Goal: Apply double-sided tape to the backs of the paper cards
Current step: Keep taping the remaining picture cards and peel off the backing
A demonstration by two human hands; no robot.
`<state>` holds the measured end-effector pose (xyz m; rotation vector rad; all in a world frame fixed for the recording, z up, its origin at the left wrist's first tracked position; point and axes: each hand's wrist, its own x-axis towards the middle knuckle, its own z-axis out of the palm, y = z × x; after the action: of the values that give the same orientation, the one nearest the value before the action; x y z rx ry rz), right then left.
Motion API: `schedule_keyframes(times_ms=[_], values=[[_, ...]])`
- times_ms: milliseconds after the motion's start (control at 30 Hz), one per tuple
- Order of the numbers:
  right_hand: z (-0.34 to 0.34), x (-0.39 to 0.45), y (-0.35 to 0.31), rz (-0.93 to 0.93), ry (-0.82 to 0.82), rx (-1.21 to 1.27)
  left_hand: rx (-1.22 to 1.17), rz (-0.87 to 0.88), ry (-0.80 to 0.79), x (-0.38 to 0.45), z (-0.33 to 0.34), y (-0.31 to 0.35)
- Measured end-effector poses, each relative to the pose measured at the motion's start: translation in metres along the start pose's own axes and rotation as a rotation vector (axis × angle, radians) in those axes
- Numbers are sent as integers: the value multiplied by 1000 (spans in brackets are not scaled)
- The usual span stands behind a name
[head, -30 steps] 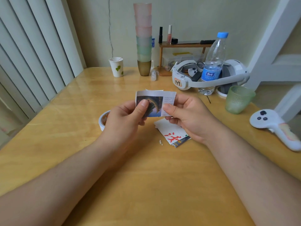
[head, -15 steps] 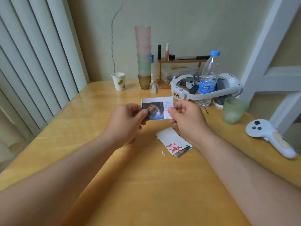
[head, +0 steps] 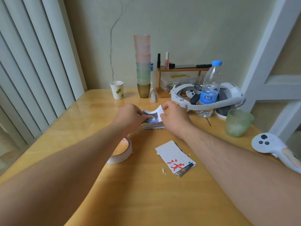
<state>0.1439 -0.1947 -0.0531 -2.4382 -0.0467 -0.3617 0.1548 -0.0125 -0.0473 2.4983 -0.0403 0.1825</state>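
Both hands, left hand [head: 130,117] and right hand [head: 175,119], pinch a bowed photo card [head: 152,115] by its ends over a card pile [head: 154,126]. Lower it flat, releasing both ends together.

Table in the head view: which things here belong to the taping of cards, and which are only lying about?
Belong to the job:
held card, pinched by left hand and right hand
far card pile
near card pile
tape roll

Lying about:
water bottle
headset
green glass
controller
paper cup
stacked cups
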Motion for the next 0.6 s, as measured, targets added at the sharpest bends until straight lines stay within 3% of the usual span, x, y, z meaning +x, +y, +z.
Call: schedule_keyframes(times_ms=[433,600], values=[[27,12,16,-19,-58,-369,303,10,-24,12,20,4],[27,11,13,58,-69,-498,341,18,-16,13,24,3]])
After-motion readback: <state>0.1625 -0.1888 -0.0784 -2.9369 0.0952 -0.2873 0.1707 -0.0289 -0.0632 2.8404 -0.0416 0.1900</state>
